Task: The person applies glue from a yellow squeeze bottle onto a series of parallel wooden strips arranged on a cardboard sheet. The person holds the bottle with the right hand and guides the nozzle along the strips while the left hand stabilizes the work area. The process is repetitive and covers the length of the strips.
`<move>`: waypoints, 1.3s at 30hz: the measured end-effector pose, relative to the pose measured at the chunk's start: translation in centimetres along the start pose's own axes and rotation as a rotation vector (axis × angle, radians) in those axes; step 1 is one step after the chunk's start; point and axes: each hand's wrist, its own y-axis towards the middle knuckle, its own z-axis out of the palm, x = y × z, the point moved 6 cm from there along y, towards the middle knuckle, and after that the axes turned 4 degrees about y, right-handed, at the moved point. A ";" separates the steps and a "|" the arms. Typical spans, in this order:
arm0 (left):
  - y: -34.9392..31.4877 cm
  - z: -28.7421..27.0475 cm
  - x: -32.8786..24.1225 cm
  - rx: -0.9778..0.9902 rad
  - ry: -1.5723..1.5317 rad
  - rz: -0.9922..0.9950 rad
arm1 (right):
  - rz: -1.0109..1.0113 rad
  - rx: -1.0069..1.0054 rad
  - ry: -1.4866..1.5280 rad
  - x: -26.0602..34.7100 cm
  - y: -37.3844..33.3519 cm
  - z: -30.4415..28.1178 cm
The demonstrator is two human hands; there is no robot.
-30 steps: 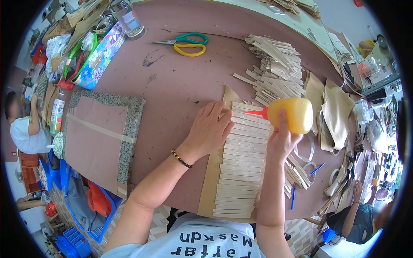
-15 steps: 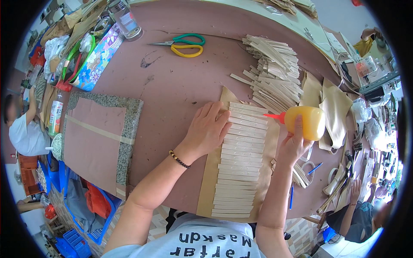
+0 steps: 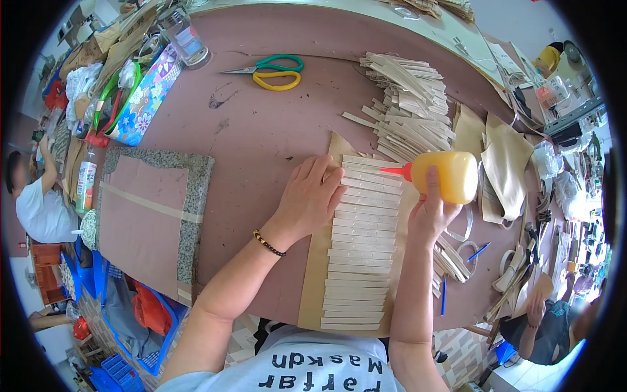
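My right hand (image 3: 431,212) is wrapped round a squeeze bottle (image 3: 456,176) of yellow stuff, tilted on its side with its red nozzle pointing left. The nozzle tip is over the upper strips of a row of pale flat strips (image 3: 360,238). These lie crosswise, one below another, on a long tan sheet (image 3: 315,284); small shiny spots dot several of them. My left hand (image 3: 305,199) lies at the sheet's upper left side, its fingertips by the strips' left ends and its thumb apart. It grips nothing that I can see.
A heap of loose strips (image 3: 411,98) lies beyond the sheet. Scissors (image 3: 277,72) and a glass (image 3: 186,42) are farther back. A stone slab (image 3: 202,189) with a brown sheet on it sits at left. Tan pieces (image 3: 503,166) and a blue pen (image 3: 443,297) are at right.
The bottle in my right hand has moved left, so its red nozzle reaches farther over the upper strips. My left hand stays in its place on the sheet.
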 end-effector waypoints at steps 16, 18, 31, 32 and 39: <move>-0.7 -0.5 -0.2 0.000 -0.061 -0.013 | 0.113 0.060 0.087 -0.6 -2.0 2.4; -1.0 -0.5 -0.1 0.030 -0.078 -0.032 | 0.117 0.091 0.034 -0.5 -2.6 3.3; -1.4 0.1 -0.4 0.094 0.001 -0.036 | 0.126 0.134 -0.082 -1.6 -3.0 4.6; -1.4 0.1 -0.4 0.095 -0.002 -0.034 | 0.123 0.146 -0.095 -1.5 -3.0 4.6; -1.5 0.2 -0.3 0.078 0.010 -0.031 | 0.143 0.142 -0.116 -1.2 -3.2 4.7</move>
